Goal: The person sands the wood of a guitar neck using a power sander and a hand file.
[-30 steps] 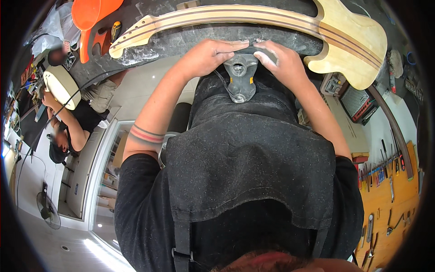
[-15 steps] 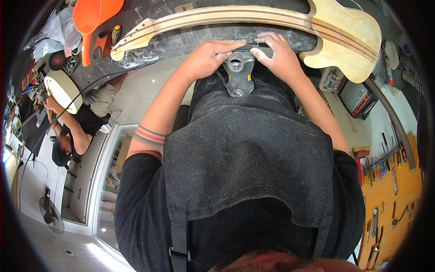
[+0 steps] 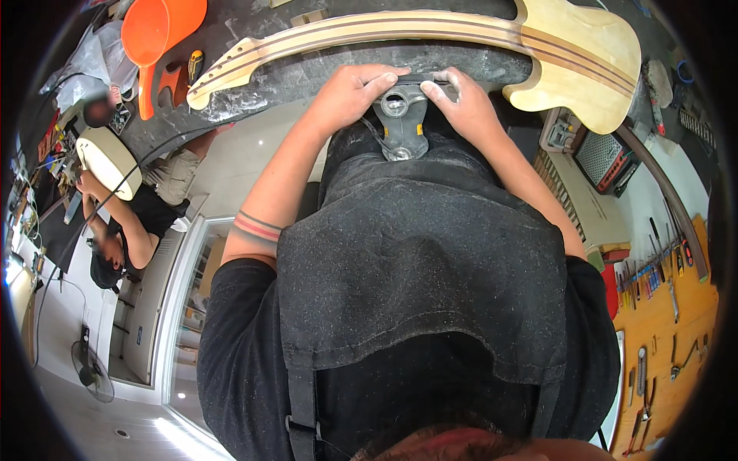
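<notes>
A grey-and-black electric sander with small yellow marks rests against my apron at the bench's front edge, its dark flat pad edge toward the bench. My left hand is closed on the pad's left side, thumb and fingers at the edge. On the other side my right hand grips the pad edge, thumb on the near face, other fingers partly hidden behind. White dust coats the right fingertips. Just beyond my hands, a pale wooden electric guitar body with neck, striped with dark strips along its length, lies across the bench.
On the dusty dark bench at left are an orange scoop and a yellow-black screwdriver. A black cable crosses the left side. Another person works there on a cream guitar body. Tools hang on a wooden board at right.
My left fingers, stretched flat over the pad edge before, are now bent around it. My right fingers, raised and blurred before, have come down onto the edge. The whole view has shifted slightly.
</notes>
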The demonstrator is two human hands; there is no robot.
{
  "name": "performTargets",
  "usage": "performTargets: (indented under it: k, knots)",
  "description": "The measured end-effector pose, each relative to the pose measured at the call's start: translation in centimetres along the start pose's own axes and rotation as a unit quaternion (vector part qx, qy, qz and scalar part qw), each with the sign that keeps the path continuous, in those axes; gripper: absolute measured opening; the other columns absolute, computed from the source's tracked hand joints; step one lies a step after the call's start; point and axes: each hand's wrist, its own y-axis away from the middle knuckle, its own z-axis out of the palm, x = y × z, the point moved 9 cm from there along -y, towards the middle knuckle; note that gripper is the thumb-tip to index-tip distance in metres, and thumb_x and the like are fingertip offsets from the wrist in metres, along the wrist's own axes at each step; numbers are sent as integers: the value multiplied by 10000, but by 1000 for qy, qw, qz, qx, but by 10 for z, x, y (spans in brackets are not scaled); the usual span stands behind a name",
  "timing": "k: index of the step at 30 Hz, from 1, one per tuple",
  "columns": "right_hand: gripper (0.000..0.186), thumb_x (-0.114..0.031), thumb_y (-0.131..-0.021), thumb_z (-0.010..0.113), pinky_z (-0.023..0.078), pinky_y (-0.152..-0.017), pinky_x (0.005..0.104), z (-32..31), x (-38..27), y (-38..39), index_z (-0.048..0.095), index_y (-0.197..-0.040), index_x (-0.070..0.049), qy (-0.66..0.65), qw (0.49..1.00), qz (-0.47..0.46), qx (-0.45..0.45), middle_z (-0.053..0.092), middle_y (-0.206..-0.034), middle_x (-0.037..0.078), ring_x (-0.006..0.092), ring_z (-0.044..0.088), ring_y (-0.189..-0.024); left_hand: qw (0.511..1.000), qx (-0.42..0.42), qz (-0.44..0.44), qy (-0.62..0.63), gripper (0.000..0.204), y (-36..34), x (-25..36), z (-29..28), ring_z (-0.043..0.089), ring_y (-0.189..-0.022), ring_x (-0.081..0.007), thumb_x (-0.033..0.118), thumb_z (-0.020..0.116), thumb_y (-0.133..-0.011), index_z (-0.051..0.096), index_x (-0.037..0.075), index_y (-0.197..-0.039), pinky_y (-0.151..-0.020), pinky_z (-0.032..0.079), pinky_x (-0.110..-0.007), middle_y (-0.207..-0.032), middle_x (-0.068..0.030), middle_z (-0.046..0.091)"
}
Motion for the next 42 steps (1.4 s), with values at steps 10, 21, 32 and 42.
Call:
performTargets:
  k: [10,21,32,42]
  knots:
    - [410,-197,-1003,728,537,-1069,426,5,9,10,672,-1382,-52,14,993,-112,38,722,-1330,192,370,702,-1227,998,-33,39,31,302,-15,-7,3,726,-1212,-214,205,684,-1074,768,22,-1300,-1079,537,-354,-1354,-120,775]
    - [576,-9,-886,612,582,-1022,444,11,19,15,617,-1461,-14,-106,993,-56,23,766,-1250,239,377,751,-1138,999,-36,-18,14,276,-13,-6,5,701,-1137,-176,176,648,-1095,761,36,-1305,-1049,529,-343,-1218,-74,787]
    - [487,-52,-966,629,554,-1070,433,2,8,18,632,-1450,-10,28,999,-6,-44,763,-1332,181,359,749,-1165,999,-46,-11,22,285,-17,-3,1,701,-1193,-191,190,645,-1100,761,41,-1313,-1090,519,-351,-1278,-84,785]
    - [275,-278,-1042,708,581,-957,411,-8,-39,-21,780,-1250,-113,-47,983,-173,-49,800,-1168,118,343,761,-1077,996,41,-31,72,240,6,-40,-27,724,-1091,-157,208,745,-1047,812,25,-1187,-1012,557,-336,-1194,-79,811]
